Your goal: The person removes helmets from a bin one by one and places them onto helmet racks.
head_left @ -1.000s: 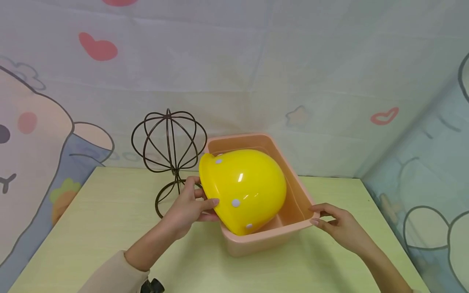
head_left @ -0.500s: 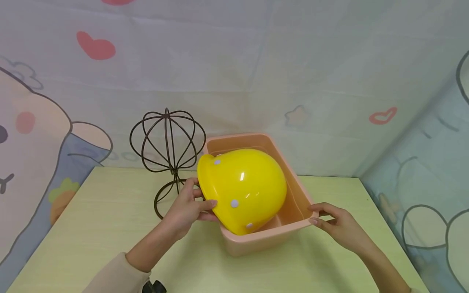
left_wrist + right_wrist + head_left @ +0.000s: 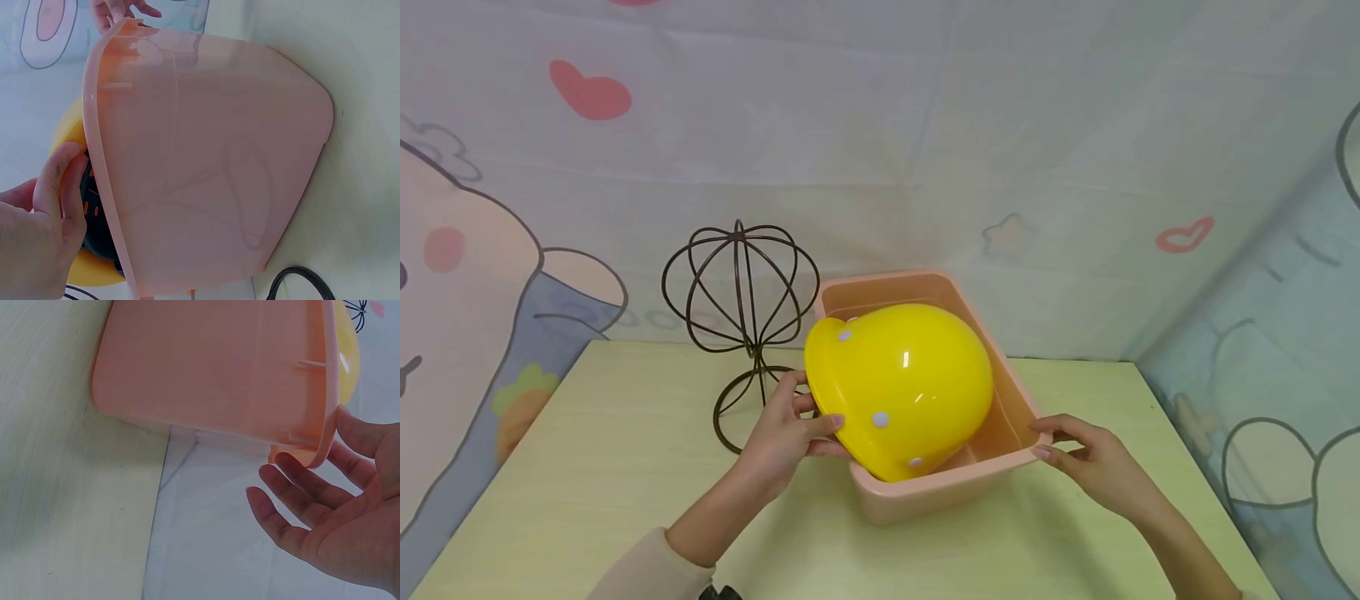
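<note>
A glossy yellow hard hat (image 3: 917,375) with pale round studs lies on its side in the mouth of a pink plastic bin (image 3: 925,487). My left hand (image 3: 782,433) grips the hat's brim at the bin's left side, thumb on the outer shell. In the left wrist view, the fingers reach over the brim beside the hat's dark inner lining (image 3: 97,219). At the bin's near right corner, my right hand (image 3: 1090,462) pinches the rim between thumb and index finger. Its other fingers spread below the rim in the right wrist view. The hat hides most of the bin's inside.
A dark wire stand (image 3: 748,292) with a globe-shaped top and ring base stands left of the bin, close behind my left hand. The pale wooden table (image 3: 587,483) meets a cartoon-printed cloth backdrop (image 3: 880,142) at its back edge.
The hat has tipped slightly to the right, deeper over the bin, with my left hand still on its brim. The right hand keeps its hold on the rim; the view has shifted a little.
</note>
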A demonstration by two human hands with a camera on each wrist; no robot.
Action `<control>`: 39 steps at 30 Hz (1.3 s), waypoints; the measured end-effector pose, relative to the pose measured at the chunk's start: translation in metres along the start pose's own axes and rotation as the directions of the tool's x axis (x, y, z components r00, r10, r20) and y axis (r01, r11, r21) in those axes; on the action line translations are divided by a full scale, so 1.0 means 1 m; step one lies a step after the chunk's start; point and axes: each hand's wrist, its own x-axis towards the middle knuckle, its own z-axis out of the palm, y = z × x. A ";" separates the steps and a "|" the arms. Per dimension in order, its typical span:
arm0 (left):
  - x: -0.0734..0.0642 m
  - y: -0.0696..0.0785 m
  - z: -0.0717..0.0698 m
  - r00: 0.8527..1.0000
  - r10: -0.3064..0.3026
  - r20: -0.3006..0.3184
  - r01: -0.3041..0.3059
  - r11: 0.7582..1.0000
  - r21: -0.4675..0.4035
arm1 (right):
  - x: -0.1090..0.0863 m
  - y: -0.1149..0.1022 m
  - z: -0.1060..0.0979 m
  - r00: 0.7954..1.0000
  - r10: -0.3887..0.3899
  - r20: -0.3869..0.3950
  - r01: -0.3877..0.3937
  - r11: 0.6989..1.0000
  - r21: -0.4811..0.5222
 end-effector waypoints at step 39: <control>-0.018 0.021 0.003 0.996 0.087 -0.033 -0.091 0.987 -0.136 | 0.000 0.001 0.001 1.000 0.000 -0.008 0.000 1.000 -0.002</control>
